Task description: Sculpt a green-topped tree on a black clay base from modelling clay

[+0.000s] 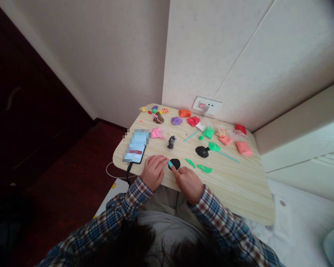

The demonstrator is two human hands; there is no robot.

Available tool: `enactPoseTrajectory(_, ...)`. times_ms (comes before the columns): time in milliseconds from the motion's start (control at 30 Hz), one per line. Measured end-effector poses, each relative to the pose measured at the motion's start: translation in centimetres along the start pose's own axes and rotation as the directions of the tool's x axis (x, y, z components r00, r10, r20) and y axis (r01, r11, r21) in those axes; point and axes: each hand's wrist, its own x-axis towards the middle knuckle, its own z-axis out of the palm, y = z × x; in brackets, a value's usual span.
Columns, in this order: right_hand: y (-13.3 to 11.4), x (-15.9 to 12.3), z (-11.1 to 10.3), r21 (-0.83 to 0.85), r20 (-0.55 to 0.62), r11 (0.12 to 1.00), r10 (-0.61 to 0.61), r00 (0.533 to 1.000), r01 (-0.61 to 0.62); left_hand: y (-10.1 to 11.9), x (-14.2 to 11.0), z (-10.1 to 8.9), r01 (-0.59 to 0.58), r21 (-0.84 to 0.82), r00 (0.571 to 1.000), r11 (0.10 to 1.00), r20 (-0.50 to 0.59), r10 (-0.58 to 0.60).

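Observation:
A flat black clay disc lies near the table's front edge. Across its left side rests a short light-blue modelling tool, gripped by my right hand with the index finger stretched along it. On the left, my left hand has its fingers straight and close together, tips at the far end of the tool and the disc's edge. Nothing shows in its grasp. Right of the disc lie green clay strips. Beyond it are a dark grey clay lump and a larger black clay piece.
A phone with a cable stands at the table's left. Bagged clay in pink, purple, orange and coral lies toward the back and right. Thin blue sticks lie among them. A wall socket is behind the table.

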Motion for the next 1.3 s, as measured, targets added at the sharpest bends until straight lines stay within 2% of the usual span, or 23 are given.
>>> enactPoseTrajectory(300,-1.3,-0.1,0.0,-0.017,0.009,1.000,0.014,1.000,-0.014,0.0,0.0,0.0,0.004,-0.009,1.000,1.000,-0.025,-0.004)
enactPoseTrajectory(467,0.3,0.2,-0.8,-0.008,-0.014,1.000,0.003,1.000,-0.003,0.1,0.0,0.0,0.014,-0.009,0.999,1.000,-0.029,-0.014)
enactPoseTrajectory(633,0.7,0.2,0.0,0.008,0.011,1.000,0.002,1.000,-0.002,0.2,0.2,-0.1,0.025,-0.011,1.000,1.000,-0.007,-0.025)
enactPoseTrajectory(833,1.8,-0.1,0.2,0.041,-0.052,0.999,0.011,0.999,-0.009,0.3,0.1,-0.4,0.018,-0.022,1.000,1.000,-0.002,-0.019)
enactPoseTrajectory(1000,2.3,0.0,0.9,0.075,-0.087,0.997,0.030,0.996,-0.023,1.1,0.5,-0.1,0.146,0.038,0.989,0.989,0.026,-0.147)
enactPoseTrajectory(1100,2.6,-0.8,0.8,0.106,-0.139,0.994,0.047,0.989,-0.033,1.7,1.4,0.4,0.196,0.070,0.978,0.978,0.055,-0.200)
enactPoseTrajectory(1167,3.1,-2.6,0.4,0.171,-0.238,0.985,0.077,0.968,-0.036,2.0,2.2,0.6,0.208,0.075,0.972,0.975,0.093,-0.215)
enactPoseTrajectory(1233,4.2,-5.2,0.4,0.328,-0.434,0.945,0.158,0.887,-0.008,2.1,3.0,0.7,0.195,0.086,0.967,0.977,0.152,-0.206)
enactPoseTrajectory(1300,5.8,-8.1,1.1,0.435,-0.510,0.900,0.272,0.816,-0.028,2.0,3.6,0.8,0.148,0.113,0.961,0.982,0.219,-0.170)
